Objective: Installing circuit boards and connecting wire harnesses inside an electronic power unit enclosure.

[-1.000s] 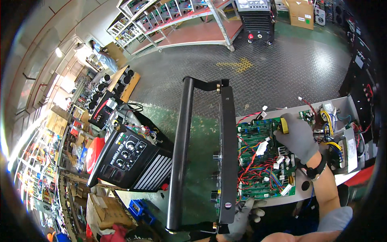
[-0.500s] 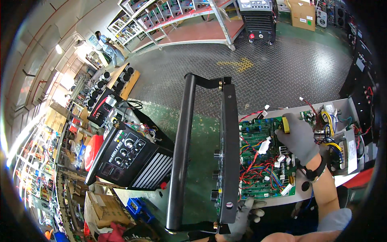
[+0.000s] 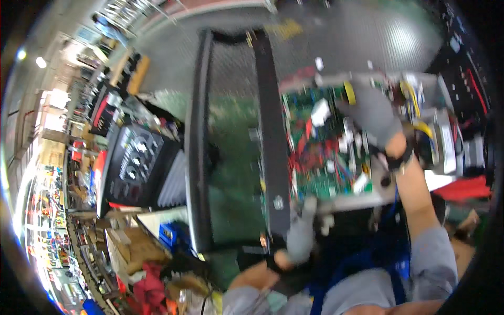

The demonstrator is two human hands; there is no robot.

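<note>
A green circuit board (image 3: 325, 185) full of components and bundled wires lies in a grey metal chassis on the right. Over its far part, my right hand (image 3: 374, 116), in a grey glove, has its fingers closed round a yellow block-shaped part (image 3: 349, 93); whether this is fixed to the board is hidden. A black front panel (image 3: 273, 136) stands along the board's left side, with a long black handle bar (image 3: 199, 142) attached. Beside the panel's near end is my left hand (image 3: 300, 239), also gloved, one finger reaching up to the board's near edge. Motion blur hides its grip.
Another black machine with knobs (image 3: 136, 163) stands to the left. An open cardboard box (image 3: 126, 244), a blue part (image 3: 173, 236) and red cloth (image 3: 149, 286) sit near left. Yellow and other cables (image 3: 428, 134) fill the chassis's right side. A person (image 3: 109, 29) is far left.
The whole view has shifted, so the board, panel and both hands appear higher and further left. The right hand stays at the yellow part; more of my left forearm shows.
</note>
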